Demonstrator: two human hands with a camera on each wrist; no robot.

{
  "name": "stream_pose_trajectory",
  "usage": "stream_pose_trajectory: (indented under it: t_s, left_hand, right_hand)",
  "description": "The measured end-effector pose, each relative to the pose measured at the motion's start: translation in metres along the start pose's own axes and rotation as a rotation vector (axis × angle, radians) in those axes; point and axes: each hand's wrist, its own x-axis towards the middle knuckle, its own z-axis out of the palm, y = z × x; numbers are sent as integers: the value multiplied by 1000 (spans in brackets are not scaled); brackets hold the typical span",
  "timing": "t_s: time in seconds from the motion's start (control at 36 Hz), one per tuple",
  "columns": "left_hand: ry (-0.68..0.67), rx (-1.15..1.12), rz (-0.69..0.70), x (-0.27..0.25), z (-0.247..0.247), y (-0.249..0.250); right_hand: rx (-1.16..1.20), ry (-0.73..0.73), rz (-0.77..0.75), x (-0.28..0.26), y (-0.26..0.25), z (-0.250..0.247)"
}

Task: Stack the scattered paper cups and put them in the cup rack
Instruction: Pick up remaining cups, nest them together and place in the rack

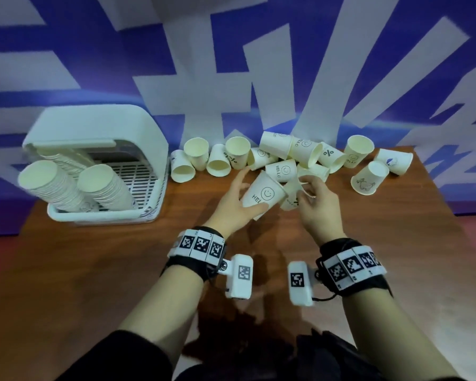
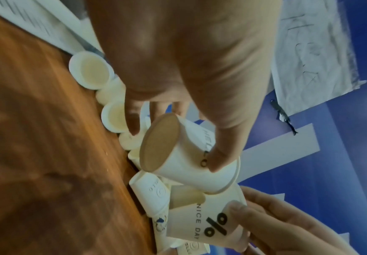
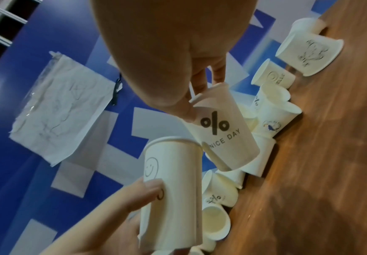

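Observation:
My left hand (image 1: 248, 193) grips a white paper cup printed HELLO with a smiley (image 1: 264, 193), thumb on its side, held tilted above the table. The left wrist view shows that HELLO cup (image 2: 189, 165) bottom-on under my left hand (image 2: 174, 146). My right hand (image 1: 305, 191) pinches a "NICE DAY" percent-sign cup (image 1: 290, 198) right beside it. In the right wrist view, my right hand (image 3: 197, 101) holds the NICE DAY cup (image 3: 223, 138) by one end, close to the HELLO cup (image 3: 173, 189). The white cup rack (image 1: 99, 215) stands at the left with two tall cup stacks (image 1: 55, 188) leaning in it.
Several loose cups (image 1: 300, 155) lie and stand along the far edge of the wooden table (image 1: 121, 270), from beside the rack to the right corner, where a cup with a drawing (image 1: 369, 180) stands upside down. A blue and white wall rises behind them.

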Motion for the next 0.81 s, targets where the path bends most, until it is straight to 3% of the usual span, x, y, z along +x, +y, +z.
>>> stream_pose_trajectory:
  t_s: [0.39,0.81]
  left_hand:
    - [82,329,132,-40,-111,-21]
    - [426,180,182,-60,-206,-34]
  right_hand:
    - [-89,-154,-143,-21,-82,82]
    - [40,-183,-330,-24,-165,150]
